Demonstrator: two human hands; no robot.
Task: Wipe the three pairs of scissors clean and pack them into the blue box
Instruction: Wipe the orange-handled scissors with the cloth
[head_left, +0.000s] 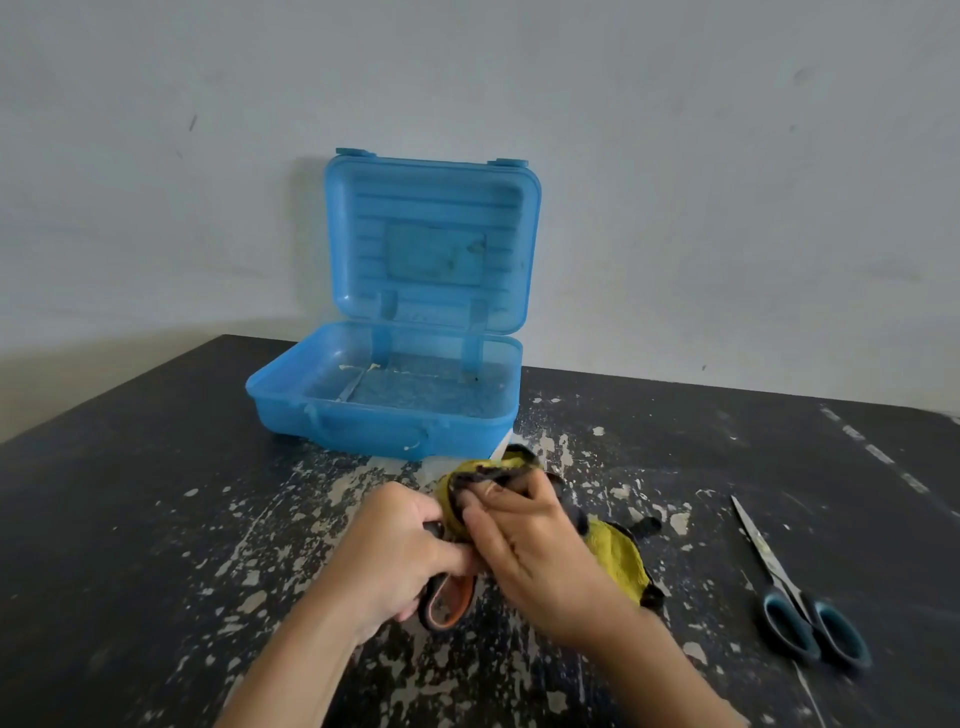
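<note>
Now | left hand (395, 551): orange-looped scissors (449, 603) | right hand (535, 551): crumpled yellow cloth (618, 556)

Head cam, fwd-down, close over table (130, 519)

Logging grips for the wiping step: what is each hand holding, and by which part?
The left hand grips the orange-handled scissors by the handle; the right hand pinches the yellow cloth bunched over the blade end.

scissors (769, 556) (452, 605) 2 | blue box (374, 426) 1 | cloth (618, 556) 1 | hands (395, 551) (530, 551) 2
</note>
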